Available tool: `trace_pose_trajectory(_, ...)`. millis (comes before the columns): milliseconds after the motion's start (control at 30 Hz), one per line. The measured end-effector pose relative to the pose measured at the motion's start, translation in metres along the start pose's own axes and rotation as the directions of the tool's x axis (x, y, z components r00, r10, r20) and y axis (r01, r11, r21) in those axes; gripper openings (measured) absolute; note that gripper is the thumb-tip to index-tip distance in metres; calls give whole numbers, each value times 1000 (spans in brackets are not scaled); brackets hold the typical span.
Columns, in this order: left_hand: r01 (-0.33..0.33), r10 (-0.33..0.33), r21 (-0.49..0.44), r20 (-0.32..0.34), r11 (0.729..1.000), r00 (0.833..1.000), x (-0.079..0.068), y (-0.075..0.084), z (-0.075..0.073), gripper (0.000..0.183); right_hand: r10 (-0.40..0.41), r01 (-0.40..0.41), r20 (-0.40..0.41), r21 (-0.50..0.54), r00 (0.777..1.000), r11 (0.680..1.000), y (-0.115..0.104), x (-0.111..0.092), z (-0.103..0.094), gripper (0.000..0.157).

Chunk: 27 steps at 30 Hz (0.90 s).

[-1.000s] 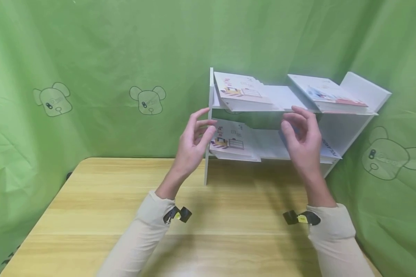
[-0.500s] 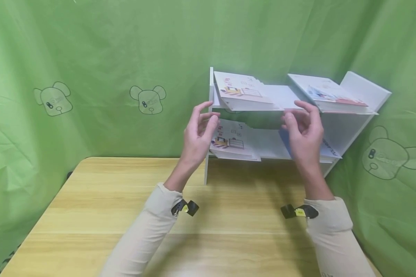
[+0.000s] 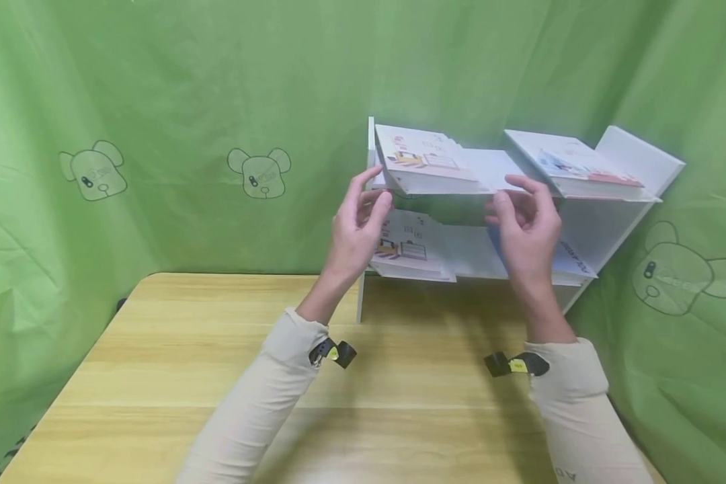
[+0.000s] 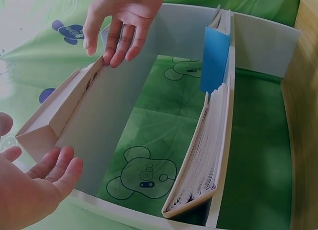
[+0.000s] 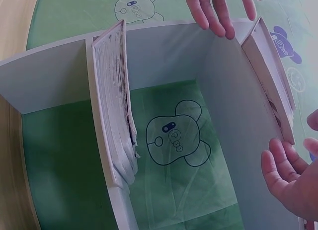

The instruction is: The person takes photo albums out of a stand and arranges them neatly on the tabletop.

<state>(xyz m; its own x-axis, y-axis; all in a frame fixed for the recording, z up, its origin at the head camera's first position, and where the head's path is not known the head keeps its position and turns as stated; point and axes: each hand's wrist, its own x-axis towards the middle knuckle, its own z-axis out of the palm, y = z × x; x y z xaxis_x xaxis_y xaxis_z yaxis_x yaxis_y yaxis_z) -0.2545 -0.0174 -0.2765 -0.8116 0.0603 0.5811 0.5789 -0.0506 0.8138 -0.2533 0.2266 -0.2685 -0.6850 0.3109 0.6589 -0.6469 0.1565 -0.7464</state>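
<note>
A white shelf [image 3: 490, 168] has two tiers of books. My left hand [image 3: 355, 232] is raised by its left side, fingers loosely bent. It is nearest the left end of the pale book [image 3: 426, 161] with a yellow-and-pink drawing on the upper tier. My right hand [image 3: 529, 228] hovers before the upper tier's edge, near that book's right end. In the left wrist view, the book [image 4: 64, 103] lies between the left hand [image 4: 39, 185] and the right hand [image 4: 126, 21]. Neither hand grips anything; whether the fingertips touch the book I cannot tell.
Another book [image 3: 581, 165] lies on the upper tier's right. Below stand a similar pale book [image 3: 408, 245] at left and a blue book [image 3: 569, 259], partly hidden by my right hand. A wooden table [image 3: 218, 376] supports the shelf. Green curtains [image 3: 187, 87] hang behind.
My left hand has moved up and right, to the upper book's left end. My right hand has risen slightly and moved a little left. The books have not moved.
</note>
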Motion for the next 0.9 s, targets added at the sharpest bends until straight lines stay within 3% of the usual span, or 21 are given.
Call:
trace_pose_trajectory(433, -22, 22, -7, 21, 1000, 1000, 15, 0, 6, 49, 16, -16, 16, 40, 1000, 999, -5, -2, 5, 29)
trace_pose_trajectory(800, -2, 1, -85, -12, 996, 1000, 8, 3, 8, 45, 13, -12, 20, -48, 1000, 999, -8, -5, 6, 31)
trace_pose_trajectory(900, 7, -10, -107, -23, 994, 1000, 6, 5, 8, 41, 11, -10, 21, -60, 1000, 998, -22, -9, 8, 30)
